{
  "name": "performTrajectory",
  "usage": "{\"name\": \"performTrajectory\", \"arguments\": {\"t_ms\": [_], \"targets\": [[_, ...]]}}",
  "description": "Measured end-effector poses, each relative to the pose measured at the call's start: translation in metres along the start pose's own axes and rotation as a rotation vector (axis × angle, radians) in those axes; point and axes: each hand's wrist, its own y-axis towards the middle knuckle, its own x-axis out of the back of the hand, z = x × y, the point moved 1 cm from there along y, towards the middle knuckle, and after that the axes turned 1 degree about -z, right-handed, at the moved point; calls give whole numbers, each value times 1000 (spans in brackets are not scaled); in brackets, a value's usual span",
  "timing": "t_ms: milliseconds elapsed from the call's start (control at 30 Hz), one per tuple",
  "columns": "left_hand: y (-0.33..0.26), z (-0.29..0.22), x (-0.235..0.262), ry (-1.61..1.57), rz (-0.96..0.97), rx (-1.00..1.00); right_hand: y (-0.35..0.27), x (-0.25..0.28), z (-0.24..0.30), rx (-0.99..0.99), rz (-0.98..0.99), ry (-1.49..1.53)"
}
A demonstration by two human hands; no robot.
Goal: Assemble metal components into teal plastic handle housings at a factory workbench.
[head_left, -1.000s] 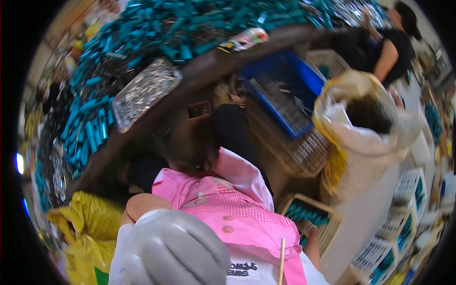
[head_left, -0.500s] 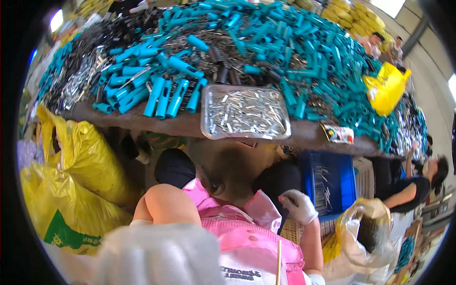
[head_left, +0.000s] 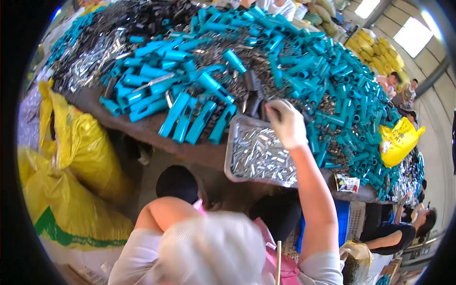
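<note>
My right hand [head_left: 288, 124], in a white glove, reaches over the far edge of a clear plastic tray [head_left: 230, 159] heaped with small silvery metal pieces. Its fingers are curled together beside dark tubes [head_left: 252, 90]; anything between them is too small to make out. Close to the camera at the bottom, my white-gloved left hand [head_left: 211, 251] is smeared by motion, and its fingers cannot be read. Left of the tray, slotted teal plastic tubes [head_left: 201, 121] lie side by side along the table's front edge, with more teal tubes [head_left: 304, 61] piled behind.
Full yellow sacks [head_left: 76, 190] stand at the left below the table edge [head_left: 199, 154]. A yellow bag [head_left: 401, 141] lies on the pile at the right, and a small printed packet [head_left: 347, 183] sits near the front edge. Below are a blue bin [head_left: 343, 213] and another person [head_left: 392, 230].
My right hand has risen from beside the blue bin to the tray's far side. The left hand has shifted rightward near the camera. The whole view has tilted and moved.
</note>
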Motion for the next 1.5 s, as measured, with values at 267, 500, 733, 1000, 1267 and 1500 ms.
{"name": "performTrajectory", "arguments": {"t_ms": [267, 500, 733, 1000, 1267, 1500], "targets": [[-72, 72, 161, 2083, -189, 658, 90, -59, -69, -223, 449, -682], [-70, 63, 216, 2139, 196, 883, 96, -75, -105, -177, 193, -663], [-75, 58, 228, 2061, 472, 1130, 94, -18, -83, 35, -267, -738], [-68, 33, 235, 2138, 502, 1232, 57, 41, -110, -167, -451, -334], [-92, 57, 240, 2262, 677, 1201, 11, 36, -138, -705, -617, 501], [-97, 52, 242, 2029, 837, 889, -18, 23, -183, -873, -625, 1129]]}}
